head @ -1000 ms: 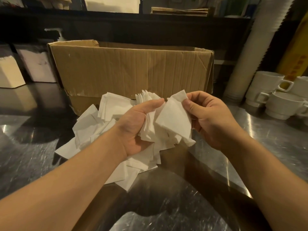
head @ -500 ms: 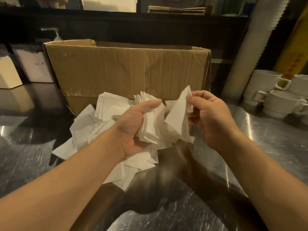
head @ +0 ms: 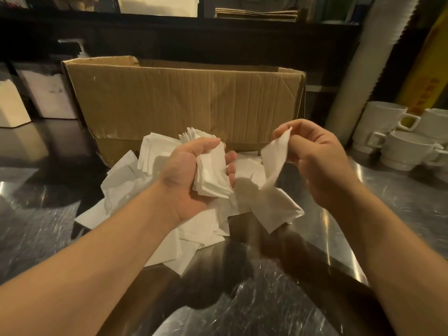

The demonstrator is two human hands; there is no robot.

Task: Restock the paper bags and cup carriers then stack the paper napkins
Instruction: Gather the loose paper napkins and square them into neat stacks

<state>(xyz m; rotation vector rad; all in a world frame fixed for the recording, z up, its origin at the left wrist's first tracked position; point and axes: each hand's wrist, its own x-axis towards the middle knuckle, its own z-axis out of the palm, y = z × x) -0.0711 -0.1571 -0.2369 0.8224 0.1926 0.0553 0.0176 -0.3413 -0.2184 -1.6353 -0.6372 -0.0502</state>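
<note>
The left hand (head: 191,175) is gripping a napkin stack (head: 212,174), fingers curled round it; the right hand (head: 312,156), at its three o'clock, is pinching one limp napkin (head: 274,158). Misaligned insertion risks skewing the stack or spilling sheets onto the desk (head: 400,204) pile.

- Steel counter (head: 400,202), scratched, reflecting warm overhead light.
- Cardboard box (head: 184,103) standing on the counter.
- White mugs (head: 397,144) stacked at the right.
- Dark shelf (head: 169,27) behind; pump bottle (head: 81,48) at the left.
</note>
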